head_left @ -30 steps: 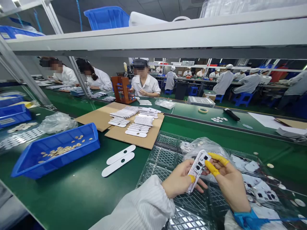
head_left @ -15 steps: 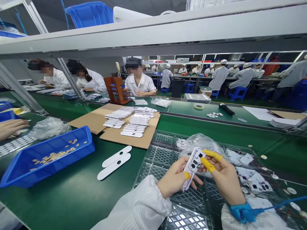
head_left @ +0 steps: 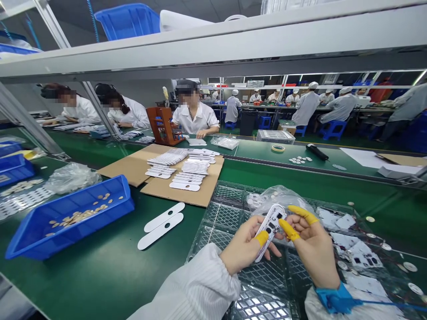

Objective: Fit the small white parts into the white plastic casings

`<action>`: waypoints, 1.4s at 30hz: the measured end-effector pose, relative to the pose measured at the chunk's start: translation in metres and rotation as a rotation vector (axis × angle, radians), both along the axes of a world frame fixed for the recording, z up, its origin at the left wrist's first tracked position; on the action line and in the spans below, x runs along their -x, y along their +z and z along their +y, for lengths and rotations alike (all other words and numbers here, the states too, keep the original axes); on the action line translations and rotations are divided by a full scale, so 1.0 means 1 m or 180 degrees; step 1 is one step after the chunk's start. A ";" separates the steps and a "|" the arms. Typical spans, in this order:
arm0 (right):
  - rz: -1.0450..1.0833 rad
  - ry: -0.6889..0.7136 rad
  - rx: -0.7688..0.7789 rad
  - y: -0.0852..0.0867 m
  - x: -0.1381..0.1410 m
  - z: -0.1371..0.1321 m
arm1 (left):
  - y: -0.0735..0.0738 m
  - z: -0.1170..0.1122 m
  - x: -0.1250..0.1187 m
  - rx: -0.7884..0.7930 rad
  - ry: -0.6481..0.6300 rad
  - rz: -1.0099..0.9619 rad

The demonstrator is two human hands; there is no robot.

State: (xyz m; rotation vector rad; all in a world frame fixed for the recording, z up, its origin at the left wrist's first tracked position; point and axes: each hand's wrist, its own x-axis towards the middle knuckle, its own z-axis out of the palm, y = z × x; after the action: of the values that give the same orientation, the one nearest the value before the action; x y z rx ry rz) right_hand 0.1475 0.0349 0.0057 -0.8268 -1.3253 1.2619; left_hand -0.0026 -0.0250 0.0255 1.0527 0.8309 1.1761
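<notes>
A slim white circuit board (head_left: 275, 220) with black components sits in a long white casing, tilted upward in front of me. My left hand (head_left: 243, 245) is closed around its lower part, with the yellow-covered thumb pressed on the board's face. At the upper right edge of the board is my right hand (head_left: 312, 250). Its yellow-covered thumb tip is at the board, and the yellow-covered index finger stands apart from it. A blue wrist strap (head_left: 337, 298) circles my right wrist. Beneath both hands lies a clear compartment tray (head_left: 216, 218) and a crumpled plastic bag (head_left: 283, 195).
More white boards (head_left: 362, 253) with wires and round discs lie at right. Two white oblong covers (head_left: 160, 231) rest left of the tray, near a blue bin (head_left: 70, 218) of small discs. Stacked white strips (head_left: 187, 186) cover cardboard (head_left: 213, 189). Across the bench, co-workers sit.
My left thumb has moved up onto the board's face. My right index finger has lifted away from the board's top. The hand by the blue bin at far left has left view.
</notes>
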 end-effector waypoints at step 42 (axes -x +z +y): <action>-0.0004 -0.1891 0.0629 -0.058 -0.090 0.088 | 0.008 -0.002 0.010 -0.0138 0.0944 0.0280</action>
State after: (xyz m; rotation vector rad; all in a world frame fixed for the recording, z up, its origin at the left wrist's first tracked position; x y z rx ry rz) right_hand 0.2376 0.1229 -0.0525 -1.2489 -0.8631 0.9187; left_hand -0.0122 -0.0271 0.0338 1.0462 1.0611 1.4091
